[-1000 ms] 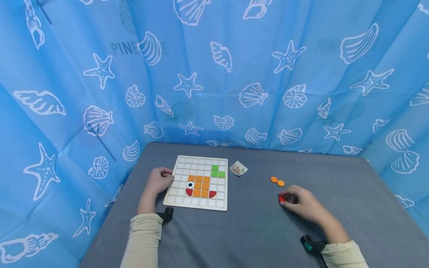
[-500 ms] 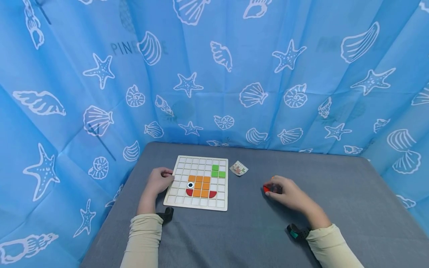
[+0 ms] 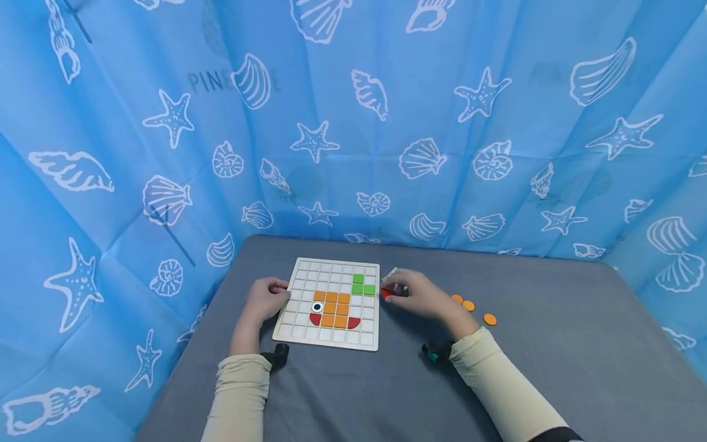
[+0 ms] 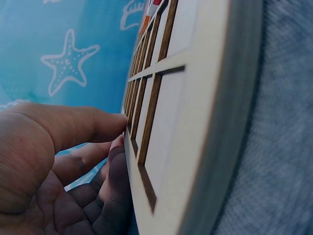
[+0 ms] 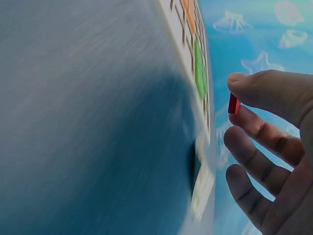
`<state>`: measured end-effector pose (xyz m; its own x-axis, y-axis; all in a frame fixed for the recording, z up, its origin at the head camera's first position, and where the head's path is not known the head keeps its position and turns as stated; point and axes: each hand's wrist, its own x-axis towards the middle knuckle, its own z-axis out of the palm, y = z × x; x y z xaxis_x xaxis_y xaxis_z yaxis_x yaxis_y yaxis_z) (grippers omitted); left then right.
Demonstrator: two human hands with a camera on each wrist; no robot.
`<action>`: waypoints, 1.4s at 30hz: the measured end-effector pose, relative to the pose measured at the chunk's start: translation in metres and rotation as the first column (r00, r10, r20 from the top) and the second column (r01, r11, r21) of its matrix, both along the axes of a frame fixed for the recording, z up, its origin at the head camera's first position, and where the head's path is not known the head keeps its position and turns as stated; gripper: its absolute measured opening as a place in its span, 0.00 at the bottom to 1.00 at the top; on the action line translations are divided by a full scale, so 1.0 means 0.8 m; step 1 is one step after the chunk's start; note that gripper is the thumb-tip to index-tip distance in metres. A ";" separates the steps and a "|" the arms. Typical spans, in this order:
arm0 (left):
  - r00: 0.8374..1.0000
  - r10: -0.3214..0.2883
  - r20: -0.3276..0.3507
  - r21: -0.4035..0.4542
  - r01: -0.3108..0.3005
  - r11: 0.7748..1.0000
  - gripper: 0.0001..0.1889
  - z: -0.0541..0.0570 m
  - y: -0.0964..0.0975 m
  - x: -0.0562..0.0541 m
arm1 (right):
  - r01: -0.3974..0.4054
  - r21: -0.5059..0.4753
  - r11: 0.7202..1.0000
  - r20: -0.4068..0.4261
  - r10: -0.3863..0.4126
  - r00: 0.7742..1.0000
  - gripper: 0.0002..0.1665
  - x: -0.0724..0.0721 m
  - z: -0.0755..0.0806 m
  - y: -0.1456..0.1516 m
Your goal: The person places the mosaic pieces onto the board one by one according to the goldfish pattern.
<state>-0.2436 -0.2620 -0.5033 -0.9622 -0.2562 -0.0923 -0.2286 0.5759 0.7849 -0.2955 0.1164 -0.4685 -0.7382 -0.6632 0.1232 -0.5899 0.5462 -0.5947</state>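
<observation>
A wooden grid board (image 3: 287, 331) lies on the left of the table. Orange squares (image 3: 329, 307), an eye tile (image 3: 317, 307), two red rounded pieces (image 3: 354, 322) and green squares (image 3: 358, 288) fill some cells. My left hand (image 3: 266, 301) holds the board's left edge; in the left wrist view the thumb (image 4: 93, 126) touches its rim and the other fingers curl beside it. Between thumb and index finger, my right hand (image 3: 414, 293) pinches a small red piece (image 5: 234, 104), just right of the board and apart from it. The piece's full shape is partly hidden.
A small pattern card (image 3: 390, 274) lies beyond my right hand, mostly covered by it. Right of that hand are orange discs (image 3: 490, 319) on the grey tabletop (image 3: 342, 393). A blue shell-print curtain (image 3: 353, 135) stands behind the table.
My right hand has moved left with the red piece, from the right side of the table to beside the board, uncovering the orange discs. The left hand has stayed at the board's edge.
</observation>
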 end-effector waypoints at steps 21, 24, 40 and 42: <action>1.000 0.010 0.021 -0.007 -0.010 1.000 0.14 0.003 -0.001 0.000 | -0.228 0.165 0.960 0.032 0.226 0.974 0.14 -0.054 -0.001 -0.167; 1.000 0.008 0.018 -0.011 -0.008 1.000 0.14 0.004 0.000 0.000 | -0.233 0.186 0.954 0.024 0.233 0.972 0.13 -0.055 0.000 -0.176; 1.000 0.005 0.004 0.000 -0.005 1.000 0.14 0.000 -0.001 -0.003 | -0.190 0.207 0.960 0.003 0.194 0.981 0.12 -0.052 0.000 -0.184; 1.000 0.006 0.002 0.001 -0.006 1.000 0.14 0.000 -0.001 -0.003 | -0.173 0.211 0.962 -0.009 0.179 0.984 0.11 -0.051 0.000 -0.185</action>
<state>-0.2460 -0.2630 -0.5035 -0.9605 -0.2619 -0.0945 -0.2336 0.5734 0.7853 -0.3363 -0.0314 -0.4682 -0.6061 -0.7953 -0.0131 -0.7022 0.5428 -0.4607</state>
